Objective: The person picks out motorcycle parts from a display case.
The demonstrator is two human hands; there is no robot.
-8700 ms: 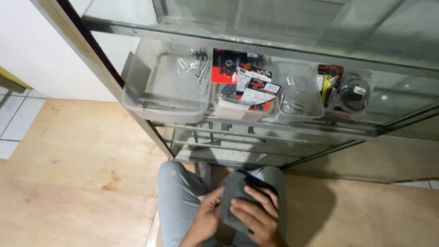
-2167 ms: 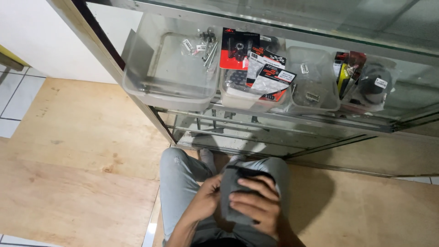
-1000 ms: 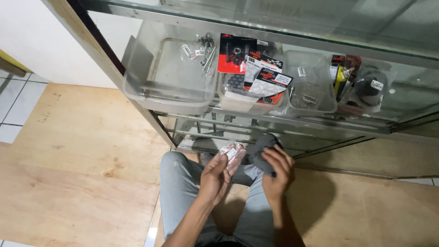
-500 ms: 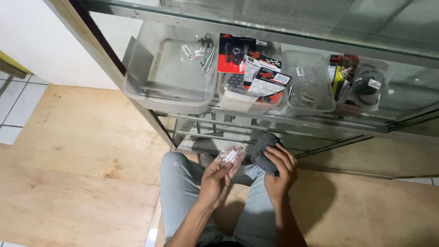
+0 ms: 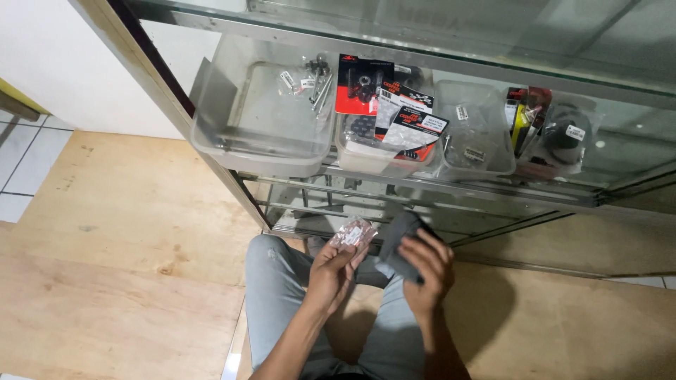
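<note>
Since a couple of seconds ago the two hands have parted and a small clear packet [image 5: 354,233] has come out of the dark grey pouch [image 5: 398,245]; both now sit at lower centre of the frame, above the person's grey-trousered knees [image 5: 271,295]. Left hand [image 5: 331,273] pinches the packet at its fingertips, while the right hand [image 5: 426,271] is curled around the pouch just beside it. Higher up, behind the glass cabinet [image 5: 493,42], stand clear plastic bins [image 5: 260,134] with bolts and red-and-black carded parts [image 5: 384,105].
</note>
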